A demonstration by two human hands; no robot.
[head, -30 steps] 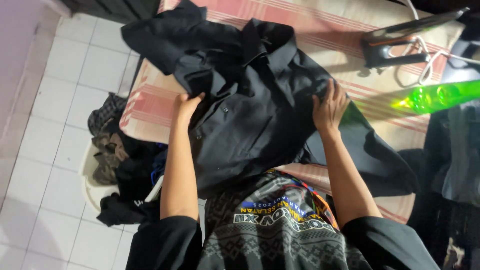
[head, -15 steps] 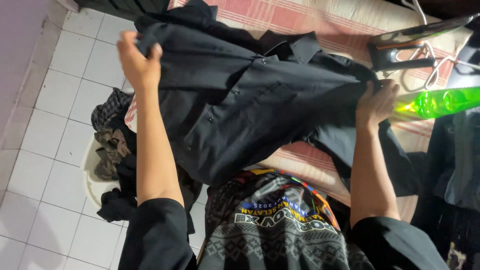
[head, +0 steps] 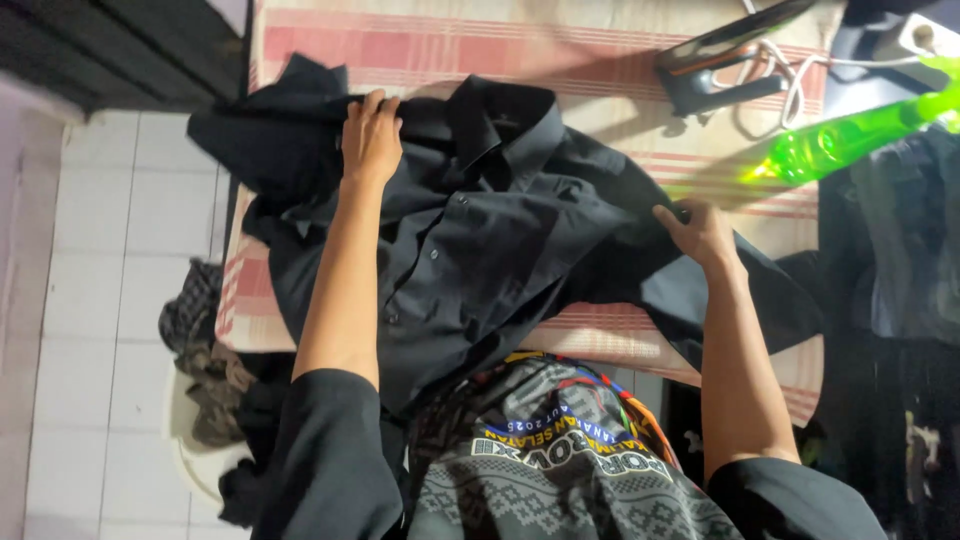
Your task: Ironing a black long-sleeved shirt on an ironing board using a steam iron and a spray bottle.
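Shirt: black button-front shirt, spread front-up across the ironing board, collar toward the far edge, hem hanging over the near edge toward the person.
Handling: judged light, soft and limp; it folds and drags wherever pulled and will not hold a shape. Smooth weave, likely to slide on the board cover. Not fragile; only the buttons along the placket are hard.
Where to hold: best taken at seams or edges, such as shoulder, collar, sleeve end or hem, with a pinch of cloth; a grip mid-panel would only bunch it.
Left hand: left hand lies on the shirt's shoulder, fingers curled down onto the cloth, gripping or pressing a fold. Collar lies just right of it; one sleeve bunches out past it to the left.
Right hand: right hand rests at the shirt's right side, fingers narrowed onto the edge of the cloth where the other sleeve falls away. The body of the shirt lies left of this hand, the sleeve below it.
Between hands: chest panel and button line, drawn fairly flat.
Beyond right hand: iron with white cord, well apart; green spray bottle near, to the right.
Below left arm: heap of clothes on the tiled floor.
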